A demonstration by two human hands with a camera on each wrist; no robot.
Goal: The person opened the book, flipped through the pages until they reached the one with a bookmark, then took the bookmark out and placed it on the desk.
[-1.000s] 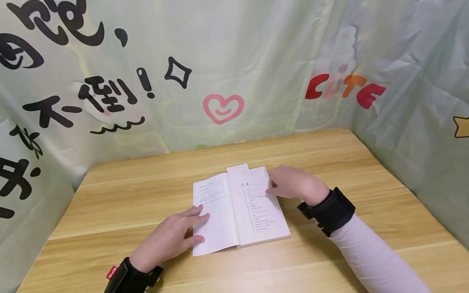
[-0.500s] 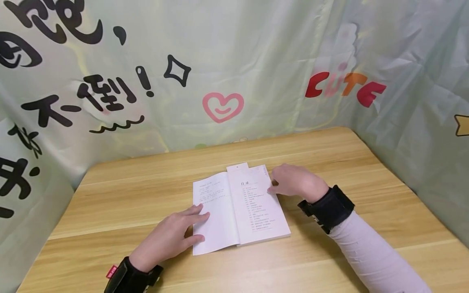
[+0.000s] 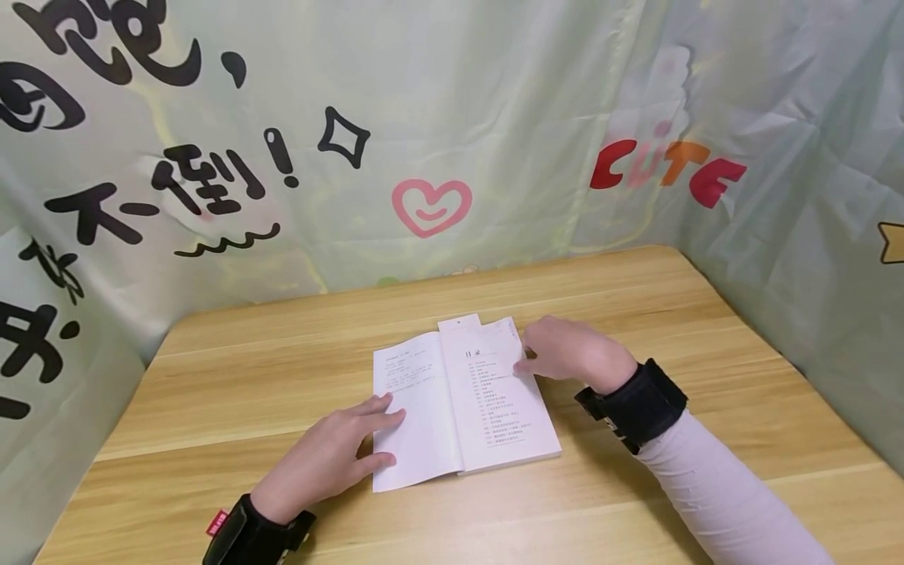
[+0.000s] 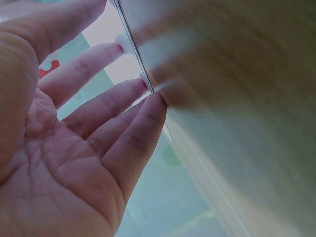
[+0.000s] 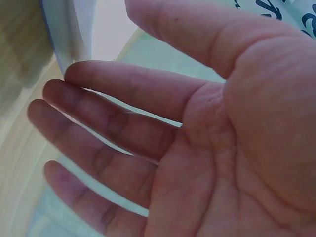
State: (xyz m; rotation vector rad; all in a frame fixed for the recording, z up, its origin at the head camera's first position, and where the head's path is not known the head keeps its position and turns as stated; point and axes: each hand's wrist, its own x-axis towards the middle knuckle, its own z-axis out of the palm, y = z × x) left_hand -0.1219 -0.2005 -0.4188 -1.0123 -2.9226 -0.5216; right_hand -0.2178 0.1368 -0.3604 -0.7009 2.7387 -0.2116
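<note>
An open book (image 3: 494,408) lies on the wooden table, its right page printed with a list. From its top edge a pale bookmark (image 3: 457,322) with a small hole sticks out. My left hand (image 3: 328,451) rests with spread, straight fingers on the left page (image 3: 417,439). In the left wrist view, the left hand (image 4: 89,128) has its fingertips along the thin edge of the book. At the right page's outer edge is my right hand (image 3: 575,353), thumb on the page. Nearly straight fingers of the right hand (image 5: 163,138) reach the book's side in the right wrist view.
The wooden table (image 3: 268,369) extends around the book on all sides. Behind it and at both sides hangs a pale printed curtain (image 3: 515,118) with lettering and a pink heart. Black bands (image 3: 639,404) are strapped on both wrists.
</note>
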